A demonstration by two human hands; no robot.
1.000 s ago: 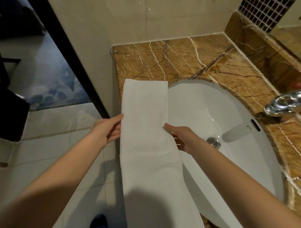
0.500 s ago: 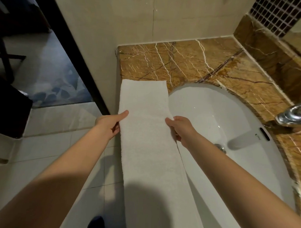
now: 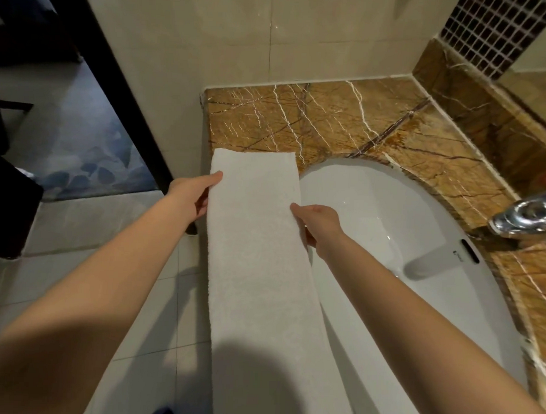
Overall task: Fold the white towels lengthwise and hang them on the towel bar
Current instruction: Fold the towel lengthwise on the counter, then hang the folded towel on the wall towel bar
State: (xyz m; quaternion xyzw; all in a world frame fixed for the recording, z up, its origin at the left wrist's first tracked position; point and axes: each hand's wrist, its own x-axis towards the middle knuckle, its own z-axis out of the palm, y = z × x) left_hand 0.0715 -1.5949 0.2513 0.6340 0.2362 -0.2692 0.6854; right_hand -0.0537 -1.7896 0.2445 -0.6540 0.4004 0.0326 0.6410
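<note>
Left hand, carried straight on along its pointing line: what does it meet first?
The left hand grips the white towel; past the towel's far end it would probably meet the marble countertop, though height is unclear.

You are standing in a bathroom. In front of you a white oval basin (image 3: 373,210) is sunk into a brown veined marble counter (image 3: 330,122), with a chrome tap (image 3: 528,217) at its right edge. Dark mosaic tiles (image 3: 494,32) and a mirror (image 3: 535,92) run above the counter's marble upstand. The walls (image 3: 240,35) and floor (image 3: 79,231) are pale tile. On your left a dark doorframe (image 3: 115,86) opens onto a room with blue patterned carpet (image 3: 81,150). The white towel (image 3: 257,268) fits the setting.
</note>
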